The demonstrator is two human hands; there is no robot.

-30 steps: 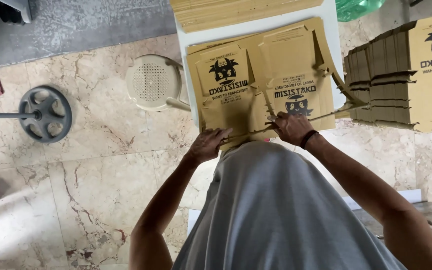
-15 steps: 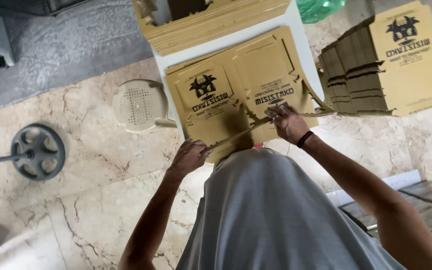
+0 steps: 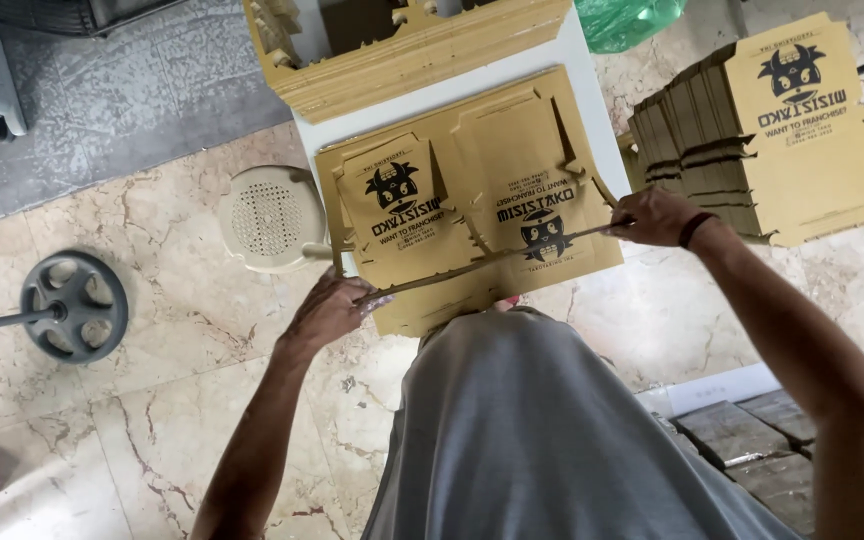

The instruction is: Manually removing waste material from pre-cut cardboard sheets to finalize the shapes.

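Your left hand (image 3: pixel 327 312) and right hand (image 3: pixel 652 217) each close their grip on one end of the flat cardboard box blank (image 3: pixel 472 215) — it lies on the white counter (image 3: pixel 432 105), its near flap lifted.

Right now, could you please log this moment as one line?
left hand: grips flat cardboard box near edge | right hand: grips same edge | box on white table

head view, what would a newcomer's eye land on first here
First the flat brown cardboard box blank with black printing, spread on the white table, its near flap gripped by the left hand and right hand. Next, the tall stack of same blanks at right, and the round beige stool at left.
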